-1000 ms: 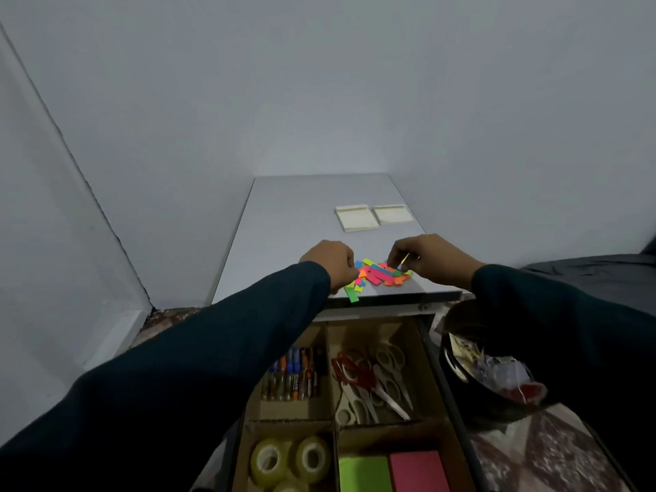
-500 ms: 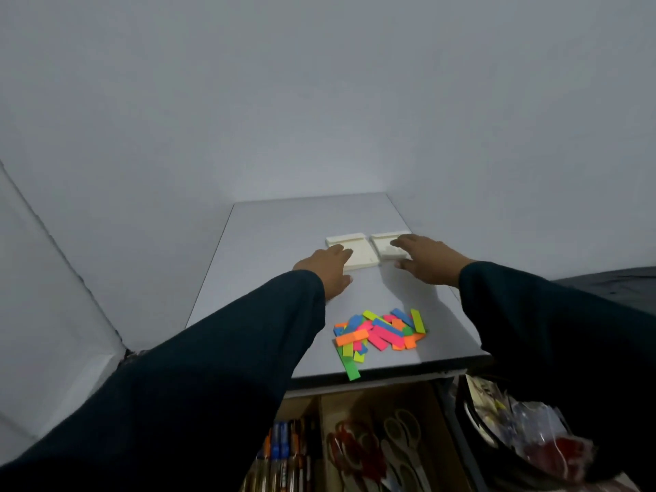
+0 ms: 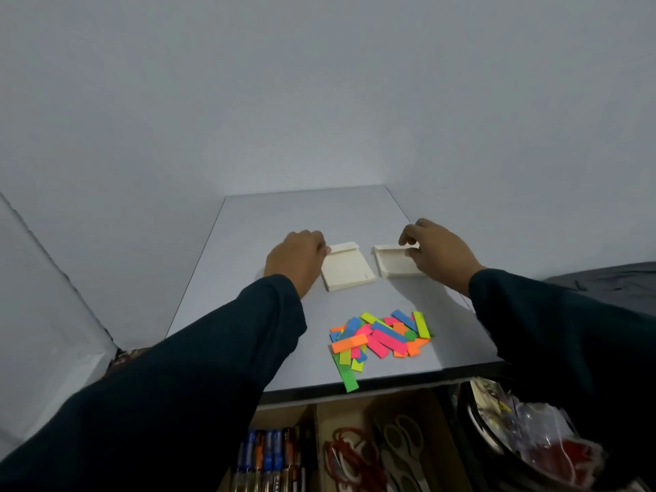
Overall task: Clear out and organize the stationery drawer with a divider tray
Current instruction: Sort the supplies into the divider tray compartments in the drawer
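**Reaching for 2 pale pads at the back of the desk**

Stretching both arms across the grey desk top [image 3: 291, 221], a person closes in on 2 cream sticky-note pads lying side by side, well beyond the open drawer. At left, the left hand [image 3: 296, 259] rests at the left edge of the left pad [image 3: 347, 266], fingers curled downward and touching its far left corner; whether they actually pinch it cannot be told. The pad lies just to the right of those fingers, its long axis running away from the camera. At right, the right hand [image 3: 438, 252] sits on the right pad [image 3: 392, 261], thumb and fingers curled round its far right edge in what looks like a pinch. Each hand is nearer its own pad, so a paired lift toward the drawer seems likely. Nearer the front edge, a heap of neon page flags [image 3: 381, 337] lies loose, 1 green strip overhanging. Below, the divider tray [image 3: 316, 420] already holds pens [image 3: 268, 456] and scissors [image 3: 397, 445]; a dark bin [image 3: 472, 442] of scraps stands at far right.
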